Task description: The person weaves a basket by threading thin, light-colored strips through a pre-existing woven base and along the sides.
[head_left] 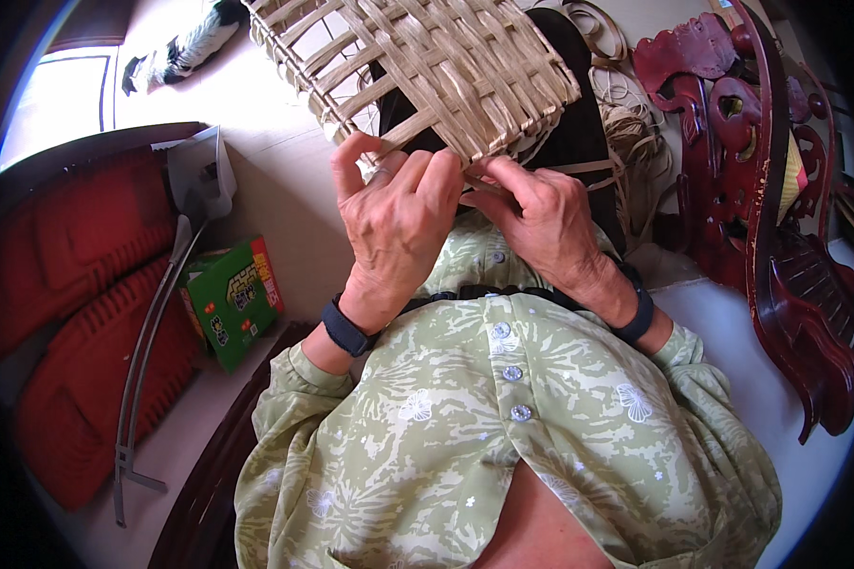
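A woven basket [446, 71] of flat tan strips rests over my lap, its near edge toward me. The weave is tight on the right and has wide square gaps on the left. My left hand [399, 209] is closed on the near left edge, the fingertips partly hidden behind the rim. Close beside it, my right hand [552, 216] pinches at the middle of the same edge with thumb and forefinger. A loose flat strip [586, 167] runs off to the right from near my right fingers. What exactly lies between those fingertips is hard to see.
Loose coils of strip [631, 142] lie at my right, beside a carved dark red wooden chair [769, 218]. On the left are red slatted furniture [85, 284], a metal stand [166, 294] and a green box [228, 303]. A black-and-white animal [185, 52] lies on the far floor.
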{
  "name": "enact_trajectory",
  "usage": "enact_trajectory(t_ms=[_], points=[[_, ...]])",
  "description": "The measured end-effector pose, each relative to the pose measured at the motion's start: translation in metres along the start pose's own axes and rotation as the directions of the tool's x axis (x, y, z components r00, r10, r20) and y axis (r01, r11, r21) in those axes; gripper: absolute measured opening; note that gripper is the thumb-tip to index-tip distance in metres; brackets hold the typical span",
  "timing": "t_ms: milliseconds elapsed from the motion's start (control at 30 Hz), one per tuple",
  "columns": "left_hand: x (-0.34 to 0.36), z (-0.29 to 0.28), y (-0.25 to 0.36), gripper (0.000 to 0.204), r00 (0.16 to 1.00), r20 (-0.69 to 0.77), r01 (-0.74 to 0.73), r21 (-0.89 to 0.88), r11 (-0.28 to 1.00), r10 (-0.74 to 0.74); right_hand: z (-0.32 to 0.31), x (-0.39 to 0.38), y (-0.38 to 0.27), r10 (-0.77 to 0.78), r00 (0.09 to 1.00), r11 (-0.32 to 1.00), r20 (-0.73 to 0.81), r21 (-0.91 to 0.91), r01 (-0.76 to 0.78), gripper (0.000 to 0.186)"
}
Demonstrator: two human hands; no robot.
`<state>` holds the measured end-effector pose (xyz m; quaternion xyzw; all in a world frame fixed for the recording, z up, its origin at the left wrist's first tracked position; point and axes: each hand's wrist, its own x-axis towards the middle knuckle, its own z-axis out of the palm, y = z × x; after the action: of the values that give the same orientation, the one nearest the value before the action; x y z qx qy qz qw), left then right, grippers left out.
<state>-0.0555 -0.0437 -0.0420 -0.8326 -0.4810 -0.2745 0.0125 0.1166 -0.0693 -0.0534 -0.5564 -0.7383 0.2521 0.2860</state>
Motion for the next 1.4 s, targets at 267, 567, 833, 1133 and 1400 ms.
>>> enact_trajectory(t_ms=[267, 567, 833, 1133, 1400], points=[[0.000, 0.012, -0.001, 0.020, 0.994, -0.097, 0.049, 0.006, 0.999, -0.048, -0.023, 0.023, -0.009, -0.211, 0.965, 0.967, -0.153, 0.114, 0.229, 0.014], [-0.013, 0.026, -0.005, 0.051, 0.949, -0.283, 0.065, -0.244, 0.968, -0.136, -0.021, 0.051, 0.003, -0.287, 0.956, 0.953, 0.057, 0.124, 0.278, 0.014], [-0.012, 0.023, -0.006, 0.050, 0.945, -0.308, 0.064, -0.164, 0.984, -0.113, -0.030, 0.078, -0.033, -0.420, 0.829, 0.781, 0.368, -0.319, 0.537, 0.007], [-0.015, 0.026, -0.008, 0.055, 0.927, -0.354, 0.078, -0.140, 0.987, -0.123, -0.038, 0.096, -0.050, -0.148, 0.672, 0.713, 0.726, -0.392, 0.581, 0.013], [-0.017, 0.022, -0.005, 0.057, 0.953, -0.276, 0.098, -0.100, 0.990, -0.123, -0.038, 0.112, -0.031, 0.030, 0.753, 0.996, 0.657, -0.080, 0.030, 0.024]])
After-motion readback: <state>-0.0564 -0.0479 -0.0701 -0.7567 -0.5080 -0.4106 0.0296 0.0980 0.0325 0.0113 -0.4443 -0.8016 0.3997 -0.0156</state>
